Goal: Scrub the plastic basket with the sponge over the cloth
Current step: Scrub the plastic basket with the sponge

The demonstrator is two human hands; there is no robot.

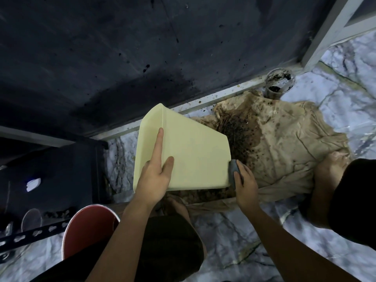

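Observation:
A pale yellow plastic basket (pixel 193 151) is tilted on its side above a beige cloth (pixel 284 143) spread on the floor. My left hand (pixel 155 171) grips the basket's near edge, index finger stretched along its outer wall. My right hand (pixel 245 182) holds a dark grey sponge (pixel 234 169) pressed against the basket's right rim. The basket's opening faces away, so its inside is hidden. The cloth carries a dark wet stain and black specks next to the basket.
A dirty clear cup (pixel 278 82) lies at the cloth's far edge by the dark wall (pixel 122 47). A red bowl-like container (pixel 87 228) sits at lower left beside a black perforated metal rack (pixel 30 237). My knees flank the cloth on marble-patterned floor (pixel 244 241).

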